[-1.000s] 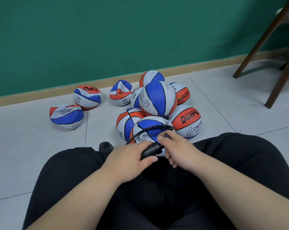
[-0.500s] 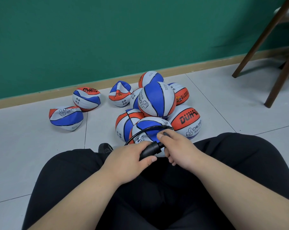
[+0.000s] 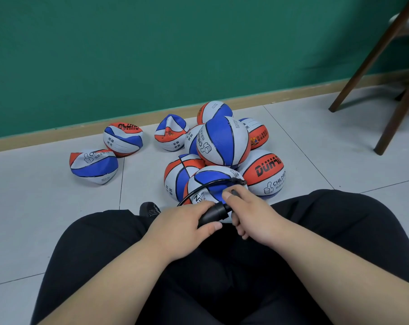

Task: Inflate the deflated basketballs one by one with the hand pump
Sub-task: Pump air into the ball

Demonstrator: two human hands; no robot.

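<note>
Black pump [image 3: 211,214]: 1, gripped by left hand [image 3: 182,228] and right hand [image 3: 252,218]; 10 basketballs [image 3: 222,143] on floor [image 3: 34,207].

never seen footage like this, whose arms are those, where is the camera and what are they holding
No machine here: one wide-angle camera on a person's head looks down at their own arms and black trousers. They sit on a tiled floor by a green wall. The left hand grips the black body of a hand pump; the right hand holds its other end. A thin black hose runs from the pump to the nearest basketball. Behind lie more red, white and blue balls; some, like the far-left ball, are crumpled and flat. Wooden chair legs stand at right.
</note>
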